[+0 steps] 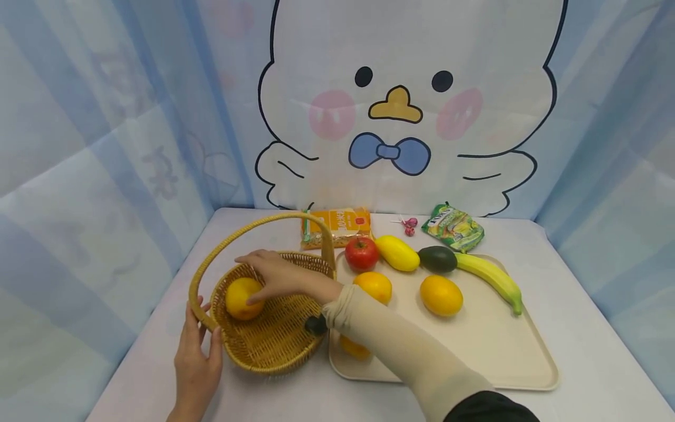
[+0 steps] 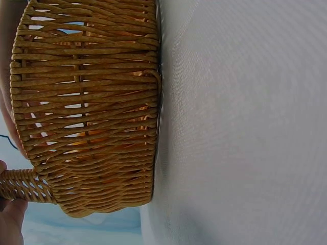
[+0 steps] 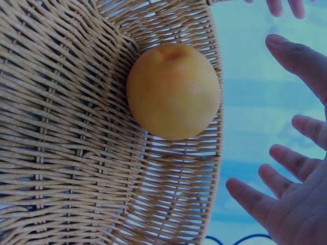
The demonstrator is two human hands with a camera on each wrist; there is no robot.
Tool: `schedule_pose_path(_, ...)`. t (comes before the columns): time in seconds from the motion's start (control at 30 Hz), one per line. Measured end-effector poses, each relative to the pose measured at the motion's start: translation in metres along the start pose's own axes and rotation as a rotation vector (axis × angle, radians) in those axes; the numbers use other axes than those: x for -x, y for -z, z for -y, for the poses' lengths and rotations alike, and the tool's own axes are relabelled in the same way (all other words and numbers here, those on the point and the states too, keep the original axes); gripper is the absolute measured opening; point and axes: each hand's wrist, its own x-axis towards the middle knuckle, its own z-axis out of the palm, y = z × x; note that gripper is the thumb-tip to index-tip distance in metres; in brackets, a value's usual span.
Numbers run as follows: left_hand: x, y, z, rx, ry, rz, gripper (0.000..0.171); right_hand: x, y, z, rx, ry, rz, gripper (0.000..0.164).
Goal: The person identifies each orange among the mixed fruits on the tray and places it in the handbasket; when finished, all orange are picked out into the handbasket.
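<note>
A round yellow-orange fruit (image 1: 242, 299), peach-like with a dimple (image 3: 173, 94), lies against the inner left wall of a woven wicker basket (image 1: 274, 370). My right hand (image 1: 282, 275) reaches over the basket beside the fruit. Its fingers are spread and apart from the fruit in the right wrist view. At the basket's left side, my left hand (image 1: 197, 363) holds the lower end of the handle (image 2: 25, 185) between thumb and fingers. A small dark object (image 1: 315, 325) of unclear kind shows by the right wrist.
Right of the basket, a cream tray (image 1: 490, 369) bears a tomato (image 1: 361, 254), a lemon (image 1: 398, 253), a dark green fruit (image 1: 437, 259), a banana (image 1: 490, 278) and several orange-yellow fruits (image 1: 442, 296). Behind stand an orange packet (image 1: 343, 225), small pink items (image 1: 409, 225) and a green bag (image 1: 453, 227).
</note>
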Motion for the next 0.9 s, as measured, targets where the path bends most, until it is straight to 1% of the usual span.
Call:
schedule_pose_path(0.3,-0.001,0.0,0.001,0.003,-0.019,-0.016,0.088,0.011,0.008,0.008,0.037,0.049,-0.015,0.086)
schedule_pose_path(0.5,0.0,-0.001,0.0,-0.001,-0.007,-0.013,0.09,0.023,0.013,0.014,0.057,0.071,-0.02,0.085)
schedule_pose_path(0.6,0.001,0.0,0.0,-0.002,0.01,-0.007,0.09,0.029,0.016,0.017,0.062,0.09,-0.03,0.084)
schedule_pose_path(0.77,0.001,-0.001,0.001,-0.002,0.039,0.006,0.09,0.044,0.026,0.019,0.042,0.109,-0.059,0.084)
schedule_pose_path(0.9,0.001,-0.001,0.001,0.005,0.042,0.008,0.09,0.058,0.036,0.017,0.031,0.113,-0.091,0.085)
